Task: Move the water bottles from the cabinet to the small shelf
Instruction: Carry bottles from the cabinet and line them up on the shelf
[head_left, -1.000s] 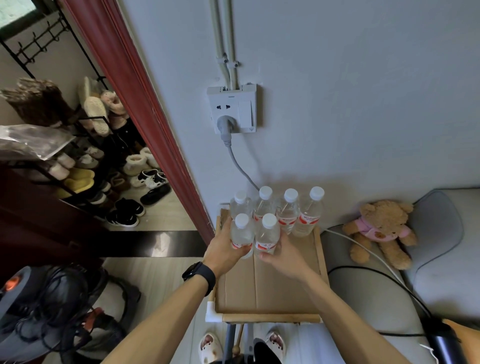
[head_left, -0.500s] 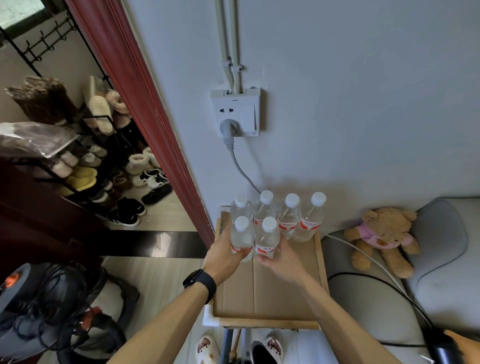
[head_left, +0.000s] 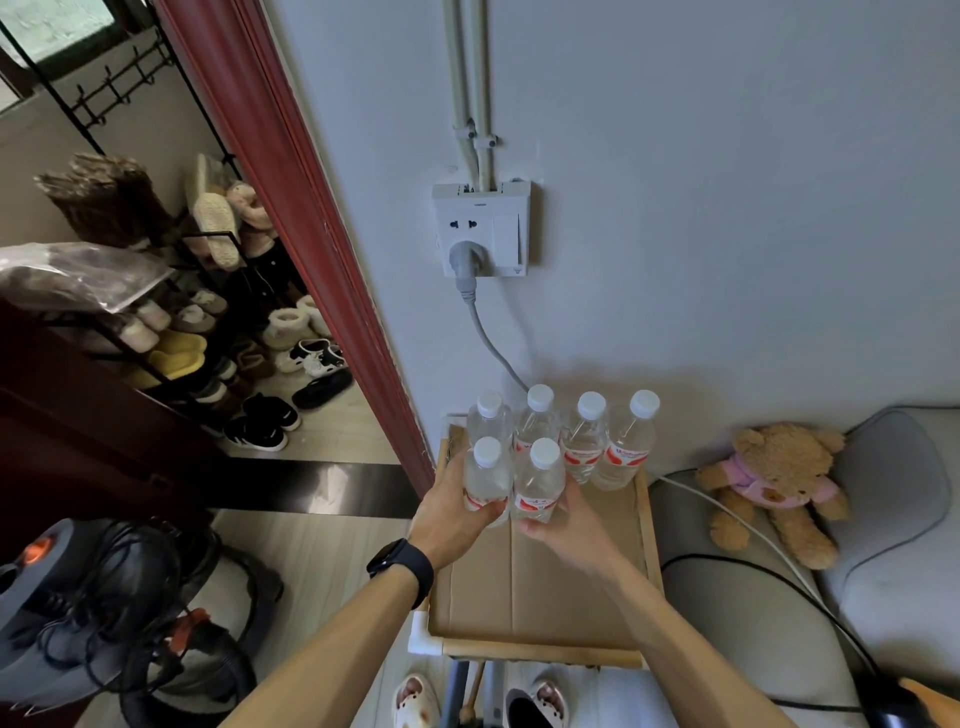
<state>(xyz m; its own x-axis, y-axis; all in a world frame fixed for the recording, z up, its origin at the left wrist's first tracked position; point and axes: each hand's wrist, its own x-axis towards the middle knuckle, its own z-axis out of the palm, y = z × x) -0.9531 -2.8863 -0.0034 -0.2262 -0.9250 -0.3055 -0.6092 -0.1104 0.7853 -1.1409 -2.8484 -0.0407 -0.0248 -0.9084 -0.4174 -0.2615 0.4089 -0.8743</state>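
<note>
Several clear water bottles with white caps and red labels stand on the small shelf (head_left: 647, 525), a wooden tray lined with cardboard, against the wall. A back row of bottles (head_left: 584, 441) lines the wall. In front of it stand two more. My left hand (head_left: 449, 512), with a black watch on the wrist, wraps the front left bottle (head_left: 485, 475). My right hand (head_left: 561, 525) grips the front right bottle (head_left: 540, 480) low on its label. Both bottles are upright and touch each other.
A wall socket (head_left: 483, 228) with a grey plug and cable hangs above the shelf. A teddy bear (head_left: 774, 483) lies on a grey cushion to the right, with cables across it. A red door frame (head_left: 306, 223), a shoe rack (head_left: 208, 322) and a dark fan (head_left: 104, 613) are on the left.
The camera has tilted a little, so the scene sits lower in view. Both hands stay on the two front bottles, which rest at about the same spot on the shelf.
</note>
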